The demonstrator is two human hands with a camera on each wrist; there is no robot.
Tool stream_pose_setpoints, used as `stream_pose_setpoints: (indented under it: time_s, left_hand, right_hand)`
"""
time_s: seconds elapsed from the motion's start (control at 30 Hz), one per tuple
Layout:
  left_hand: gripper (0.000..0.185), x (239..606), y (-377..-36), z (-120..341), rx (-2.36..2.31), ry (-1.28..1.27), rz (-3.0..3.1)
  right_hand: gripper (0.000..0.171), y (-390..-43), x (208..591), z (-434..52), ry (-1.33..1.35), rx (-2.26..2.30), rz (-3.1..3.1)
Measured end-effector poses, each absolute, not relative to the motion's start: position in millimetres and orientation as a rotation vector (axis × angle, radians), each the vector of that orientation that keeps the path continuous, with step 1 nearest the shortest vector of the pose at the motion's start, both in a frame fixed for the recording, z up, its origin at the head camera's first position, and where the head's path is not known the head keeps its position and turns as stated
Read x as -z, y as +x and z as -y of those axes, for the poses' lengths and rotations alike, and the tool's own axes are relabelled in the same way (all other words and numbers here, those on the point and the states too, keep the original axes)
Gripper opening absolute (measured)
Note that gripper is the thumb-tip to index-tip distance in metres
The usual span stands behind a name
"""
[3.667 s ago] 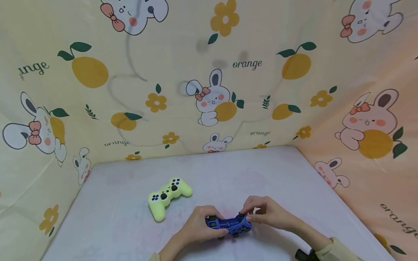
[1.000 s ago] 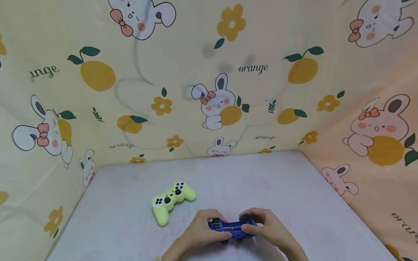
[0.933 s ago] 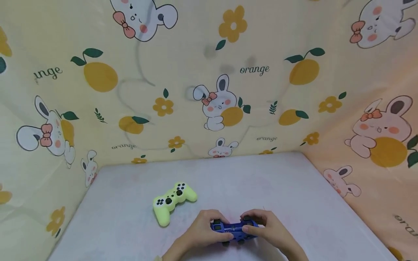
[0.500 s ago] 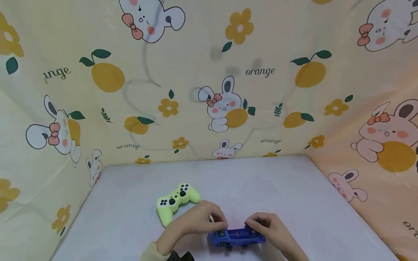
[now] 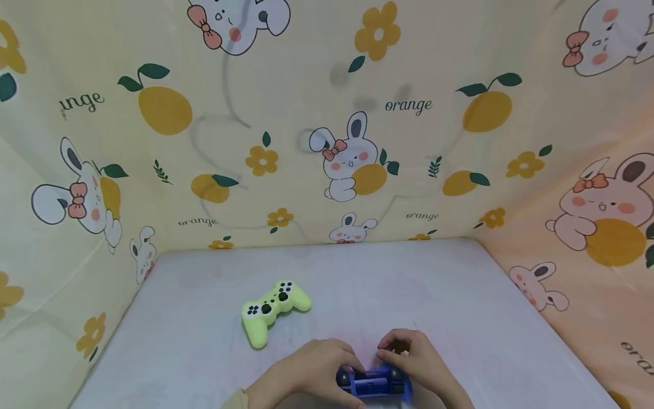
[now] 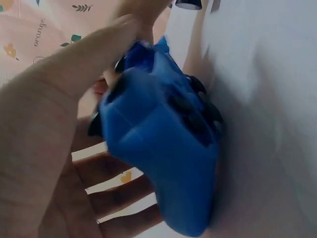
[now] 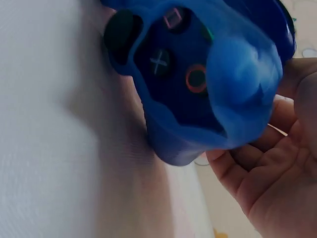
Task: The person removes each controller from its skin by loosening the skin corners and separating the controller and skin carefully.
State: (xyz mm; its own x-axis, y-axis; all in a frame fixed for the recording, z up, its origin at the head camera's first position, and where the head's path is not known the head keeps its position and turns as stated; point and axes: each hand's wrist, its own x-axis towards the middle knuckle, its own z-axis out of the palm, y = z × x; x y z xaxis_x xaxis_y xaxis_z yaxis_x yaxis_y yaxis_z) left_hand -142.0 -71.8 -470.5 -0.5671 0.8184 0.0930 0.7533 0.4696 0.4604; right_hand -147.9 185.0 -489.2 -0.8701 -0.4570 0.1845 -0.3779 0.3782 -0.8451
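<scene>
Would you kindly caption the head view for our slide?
Both hands, left hand and right hand, grip a blue controller; a yellow-green controller lies nearby.

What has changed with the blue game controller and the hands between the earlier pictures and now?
The blue silicone-covered game controller has been drawn nearer the person and turned, so its thumbsticks now face up. The left hand and right hand have kept hold of its two ends throughout. The yellow-green game controller stayed where it lay on the white table.
</scene>
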Motion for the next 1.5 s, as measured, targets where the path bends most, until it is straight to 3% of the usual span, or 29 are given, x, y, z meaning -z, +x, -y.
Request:
stream_pose_setpoints:
  time_s: [0.17,0.23,0.43,0.7,0.93,1.33,1.5]
  left_hand:
    - [0.044,467.5,-141.9,73.7,-0.710,1.330,-2.542]
    - [0.041,468.0,-142.1,72.9,-0.714,1.349,-2.552]
    - [0.035,472.8,-144.0,72.6,-0.827,1.383,-2.556]
    - [0.023,479.8,-155.8,81.1,-1.175,1.270,-2.407]
    - [0.020,478.5,-169.3,82.6,-1.287,1.231,-2.279]
    - [0.034,477.2,-190.7,70.3,-1.223,1.141,-1.997]
    - [0.030,479.7,-195.9,71.5,-1.247,1.074,-2.014]
  right_hand:
    - [0.001,-148.8,489.6,-186.1,-0.714,1.489,-2.527]
    - [0.009,-148.8,488.6,-188.4,-0.724,1.484,-2.504]
    - [0.008,-149.6,485.1,-199.5,-0.983,1.504,-2.299]
    - [0.032,-148.8,483.4,-202.7,-1.017,1.439,-2.295]
    - [0.030,-150.3,485.5,-199.1,-0.904,1.433,-2.376]
    - [0.027,-149.7,489.5,-199.6,-0.964,1.465,-2.406]
    - [0.027,-152.1,489.1,-199.5,-0.951,1.462,-2.431]
